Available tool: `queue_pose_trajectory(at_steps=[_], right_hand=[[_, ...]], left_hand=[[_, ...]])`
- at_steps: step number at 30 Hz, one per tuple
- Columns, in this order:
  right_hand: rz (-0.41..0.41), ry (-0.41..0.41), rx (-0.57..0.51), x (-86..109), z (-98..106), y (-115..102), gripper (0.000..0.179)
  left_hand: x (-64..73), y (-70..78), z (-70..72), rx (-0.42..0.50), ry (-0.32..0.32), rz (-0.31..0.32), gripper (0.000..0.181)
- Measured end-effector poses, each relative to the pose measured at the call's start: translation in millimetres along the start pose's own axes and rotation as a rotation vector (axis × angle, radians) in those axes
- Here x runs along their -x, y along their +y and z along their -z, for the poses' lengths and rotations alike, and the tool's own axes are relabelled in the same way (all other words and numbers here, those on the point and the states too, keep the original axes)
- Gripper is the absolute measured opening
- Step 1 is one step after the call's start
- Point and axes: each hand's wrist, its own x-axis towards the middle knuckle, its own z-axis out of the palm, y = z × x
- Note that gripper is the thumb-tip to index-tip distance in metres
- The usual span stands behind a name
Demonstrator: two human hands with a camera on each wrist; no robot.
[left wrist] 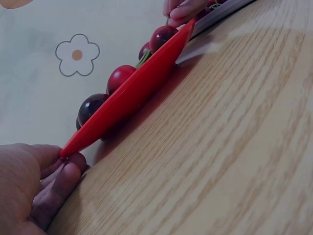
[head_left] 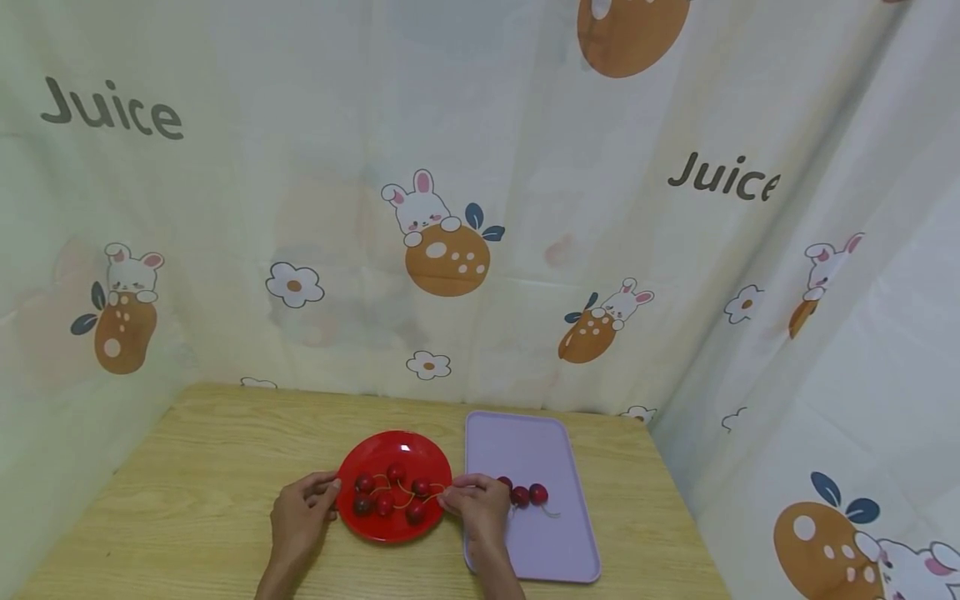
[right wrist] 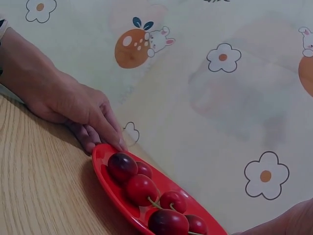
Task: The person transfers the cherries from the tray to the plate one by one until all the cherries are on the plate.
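A round red plate (head_left: 375, 454) holds several dark red cherries (head_left: 384, 504) with thin green stems. At its left rim, my left hand (head_left: 300, 512) grips the edge, thumb above and fingers curled beneath, as the left wrist view also shows. My right hand (head_left: 480, 508) is at the right rim, its thumb and fingertips pinching the stem of a cherry (head_left: 416, 511) that lies in the plate. In the left wrist view, the right fingers (left wrist: 183, 10) are just above a cherry (left wrist: 162, 38) near the far rim.
Right of the plate lies a lilac rectangular tray (head_left: 517, 442) bearing a few cherries (head_left: 538, 494), partly hidden by my right hand. Both stand on a wood-grain table (head_left: 247, 433). A printed curtain (head_left: 345, 208) encloses the back and sides.
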Motion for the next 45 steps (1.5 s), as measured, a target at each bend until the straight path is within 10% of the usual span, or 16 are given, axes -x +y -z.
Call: queue_pose_trajectory(at_steps=[45], right_hand=[[0.085,0.049,0.228,8.0,-16,-3,0.026]], left_hand=[[1.0,-1.7,0.2,0.005,0.003,-0.017,0.027]])
